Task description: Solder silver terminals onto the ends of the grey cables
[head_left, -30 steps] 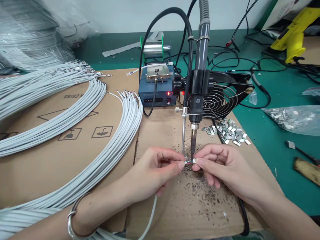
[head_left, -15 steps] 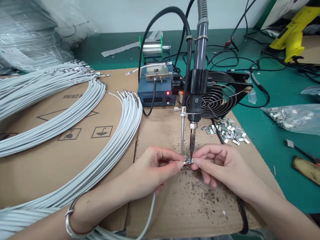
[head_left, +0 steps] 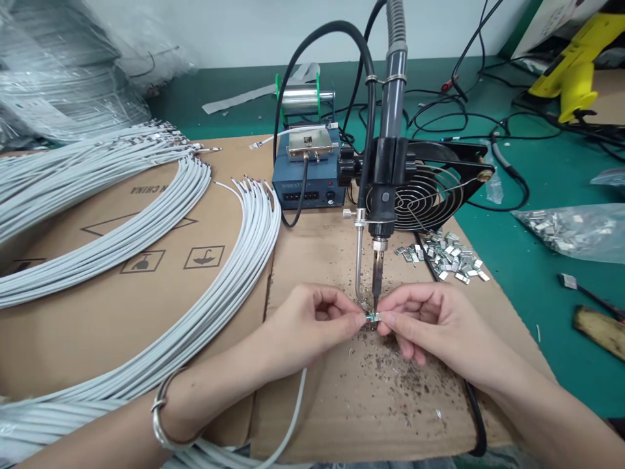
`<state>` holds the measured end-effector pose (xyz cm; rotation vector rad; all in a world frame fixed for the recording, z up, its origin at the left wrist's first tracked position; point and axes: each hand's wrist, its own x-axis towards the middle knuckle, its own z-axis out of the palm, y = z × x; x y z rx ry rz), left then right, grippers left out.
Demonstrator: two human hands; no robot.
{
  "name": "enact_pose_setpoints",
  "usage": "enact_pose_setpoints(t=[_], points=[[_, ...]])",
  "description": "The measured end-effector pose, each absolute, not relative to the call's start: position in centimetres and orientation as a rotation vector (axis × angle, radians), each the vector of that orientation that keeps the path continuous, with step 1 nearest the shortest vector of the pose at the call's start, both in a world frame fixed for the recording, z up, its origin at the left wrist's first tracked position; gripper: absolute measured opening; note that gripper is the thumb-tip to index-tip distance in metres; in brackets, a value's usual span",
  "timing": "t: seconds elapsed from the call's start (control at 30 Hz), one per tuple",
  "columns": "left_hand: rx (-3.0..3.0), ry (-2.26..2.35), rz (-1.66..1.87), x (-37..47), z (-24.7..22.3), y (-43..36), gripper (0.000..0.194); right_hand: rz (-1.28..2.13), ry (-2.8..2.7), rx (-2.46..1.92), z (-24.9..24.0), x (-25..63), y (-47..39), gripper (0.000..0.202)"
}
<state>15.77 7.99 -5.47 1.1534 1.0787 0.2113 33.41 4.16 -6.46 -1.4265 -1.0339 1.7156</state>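
Observation:
Under the tip of a fixed soldering iron [head_left: 377, 267], my two hands meet around a small metal connector [head_left: 375, 317]. My left hand [head_left: 317, 326] pinches the end of a white cable [head_left: 295, 417], whose coloured wires show at the connector. The cable runs down from below that hand. Between thumb and forefinger, my right hand [head_left: 430, 319] holds the connector by its metal side. The iron's tip is at the joint between wires and connector. Beside the iron, a thin bent metal tube [head_left: 359, 260] ends just above my left fingertips.
Bundles of white cables [head_left: 234, 260] cover the cardboard [head_left: 97, 339] at left. A heap of connectors [head_left: 454, 257] lies at right, near a fan [head_left: 430, 195]. Behind stand a blue control box [head_left: 307, 185] and a solder spool [head_left: 299, 98]. A bag of connectors [head_left: 571, 228] lies far right.
My left hand has moved slightly right, closer to the connector. The red light on the blue box has gone dim. The view has shifted slightly.

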Motion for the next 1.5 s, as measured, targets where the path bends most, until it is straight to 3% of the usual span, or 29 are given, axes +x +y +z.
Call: enact_pose_setpoints(t=[1.5], points=[[1.236, 1.027, 0.332, 15.83, -5.70, 7.60, 0.019, 1.728, -0.959, -1.363, -6.44, 33.71, 4.24, 0.012]])
